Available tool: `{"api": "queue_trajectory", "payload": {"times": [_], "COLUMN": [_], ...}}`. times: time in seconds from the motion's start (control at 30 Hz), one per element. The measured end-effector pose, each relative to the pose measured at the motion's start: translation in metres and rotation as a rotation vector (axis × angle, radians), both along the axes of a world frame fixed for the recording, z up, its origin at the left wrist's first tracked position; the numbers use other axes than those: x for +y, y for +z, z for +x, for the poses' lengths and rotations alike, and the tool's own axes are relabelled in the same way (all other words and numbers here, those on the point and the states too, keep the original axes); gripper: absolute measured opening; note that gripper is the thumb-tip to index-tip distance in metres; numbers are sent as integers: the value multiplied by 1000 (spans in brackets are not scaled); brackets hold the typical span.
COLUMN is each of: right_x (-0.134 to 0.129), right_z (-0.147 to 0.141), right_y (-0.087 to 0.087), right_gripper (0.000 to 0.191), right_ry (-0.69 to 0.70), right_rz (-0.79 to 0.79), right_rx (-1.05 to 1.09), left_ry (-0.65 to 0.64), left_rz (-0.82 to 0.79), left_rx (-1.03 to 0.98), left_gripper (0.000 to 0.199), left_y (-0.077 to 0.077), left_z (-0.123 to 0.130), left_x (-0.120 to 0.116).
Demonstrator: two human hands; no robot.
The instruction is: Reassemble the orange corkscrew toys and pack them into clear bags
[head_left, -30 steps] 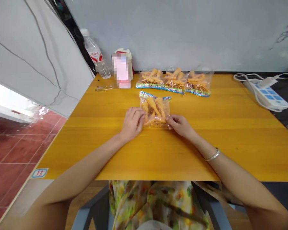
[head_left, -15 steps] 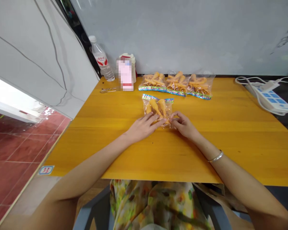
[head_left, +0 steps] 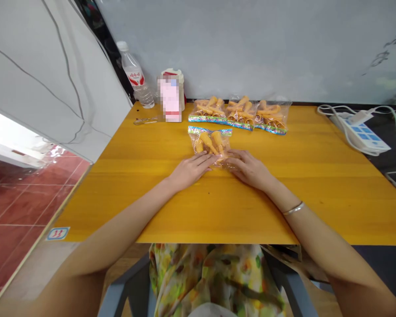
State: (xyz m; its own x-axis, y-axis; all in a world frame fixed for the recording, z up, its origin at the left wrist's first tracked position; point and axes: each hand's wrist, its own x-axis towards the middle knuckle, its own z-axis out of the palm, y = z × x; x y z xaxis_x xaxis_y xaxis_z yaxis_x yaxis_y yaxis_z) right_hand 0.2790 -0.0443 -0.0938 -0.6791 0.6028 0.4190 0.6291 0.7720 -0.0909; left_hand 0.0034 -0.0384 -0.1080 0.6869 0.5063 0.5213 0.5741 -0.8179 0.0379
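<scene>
Left hand (head_left: 192, 171) and right hand (head_left: 251, 170) on a clear bag of orange cone-shaped snacks (head_left: 207, 141).
In the head view, the bag lies mid-table, its printed strip (head_left: 209, 130) toward twelve. Left fingers, nearly straight, rest from eight o'clock; right fingers, slightly bent, from four, seemingly steadying it. Three similar bags (head_left: 240, 115) sit at one o'clock. Hands cover the near edge; whether the right one pinches film, I cannot tell.

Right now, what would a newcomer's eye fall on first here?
Probably the clear bag of orange snacks mid-table, with the left hand and right hand at its near end. Behind it, three similar bags lie in a row by the grey panel. A white power strip sits at the far right.
</scene>
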Motion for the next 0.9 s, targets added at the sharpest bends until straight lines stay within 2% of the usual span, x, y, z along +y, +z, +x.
{"api": "queue_trajectory", "payload": {"times": [0.1, 0.23, 0.33, 0.4, 0.47, 0.57, 0.6, 0.7, 0.77, 0.83, 0.9], "right_x": [9, 10, -2, -12, -19, -21, -18, -1, 13, 27, 39], "right_z": [1, -1, -5, -5, 1, 29, 45, 104, 146, 183, 210], "right_y": [-4, -6, 0, 10, 24, 51, 61, 84, 92, 93, 89], "right_gripper": [42, 36, 29, 26, 25, 22, 22, 25, 30, 30, 27], "right_ry": [48, 119, 122, 74, -40, -340, -462, -778, -1052, -1174, -1269], "right_rz": [33, 143, 261, 291, 307, 296, 252, -23, -209, -255, -235], "right_rx": [-28, 2, 44, 63, 116, 290, 352, 468, 496, 453, 375], "left_ry": [-33, -139, -189, -192, -177, -121, -102, -58, -45, -42, -36], "left_rz": [-56, -149, -243, -296, -323, -400, -440, -535, -562, -580, -590], "left_rx": [-66, -204, -313, -348, -354, -340, -332, -273, -192, -114, -66], "left_gripper": [43, 43, 47, 51, 59, 72, 74, 73, 72, 73, 72], "left_y": [-1, -2, -3, -3, -5, -7, -8, -7, -4, 0, 2], "left_z": [-2, -3, -2, -1, -2, -7, -9, -10, -8, -5, -3], "left_x": [1, 0, -4, -7, -7, -5, -4, -4, -5, -7, -8]}}
